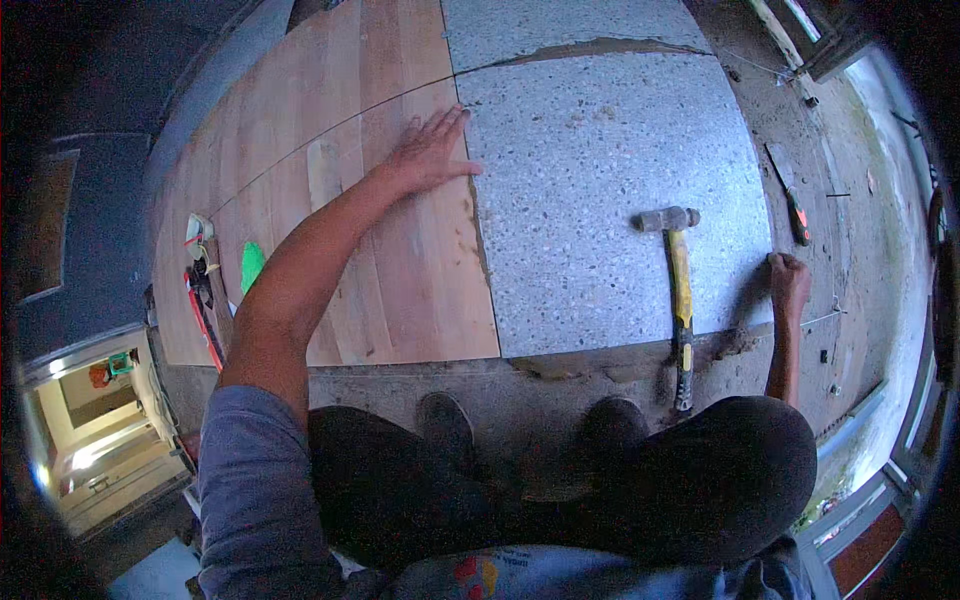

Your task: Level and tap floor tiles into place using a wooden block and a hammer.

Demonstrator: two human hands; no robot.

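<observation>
My left hand (428,150) lies with fingers spread on the wood-look tile (380,290) along its seam with the speckled grey tile (590,140). My right hand (785,275) is at the speckled tile's right edge, fingers curled together; whatever they hold is hidden. A hammer (682,290) with a yellow-and-black handle lies on that tile, its head near the middle and its handle overhanging the near edge, where grey mortar (565,367) shows. A screwdriver (795,215) with a red-and-black handle lies just beyond the right edge.
Red-and-black tools (200,310) and a green object (251,265) lie on the left of the wood-look tile. Another speckled tile (560,20) adjoins at the back. A pale wall (885,230) runs along the right, with metal bars (855,415) below it. A lit doorway (90,410) is at lower left.
</observation>
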